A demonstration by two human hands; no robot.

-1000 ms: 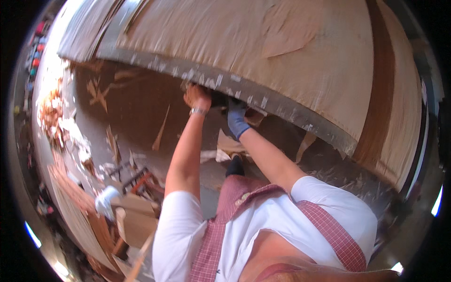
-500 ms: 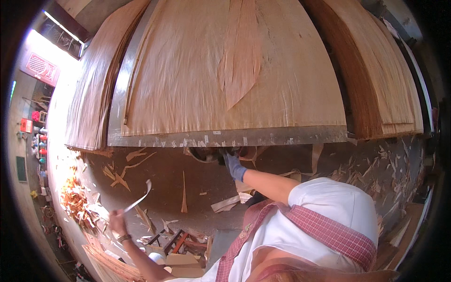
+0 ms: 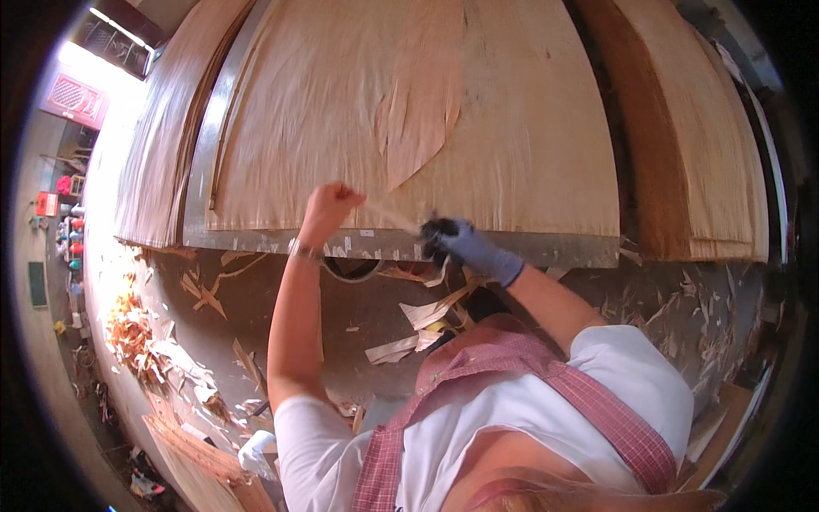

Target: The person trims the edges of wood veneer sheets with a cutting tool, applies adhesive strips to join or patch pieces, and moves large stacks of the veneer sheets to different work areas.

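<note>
My bare left hand, fingers pinched together, is raised over the front edge of a large pale wood veneer sheet. From its fingertips a narrow pale strip, blurred, runs to my right hand. That hand wears a blue-grey glove with black fingers, which are closed around the strip's other end; motion blurs the detail there. Whether the strip is tape or veneer I cannot tell. A pinkish veneer piece with a pointed end lies on the sheet, beyond both hands.
Thick veneer stacks stand left and right of the table. The table's grey metal edge carries scraps of pale paper or tape. Below it a round dark-rimmed object partly shows. Veneer offcuts litter the floor.
My left hand has swung up from the lower left to the sheet's front edge, carrying the strip. My right hand has risen from below the table edge and meets the strip.
</note>
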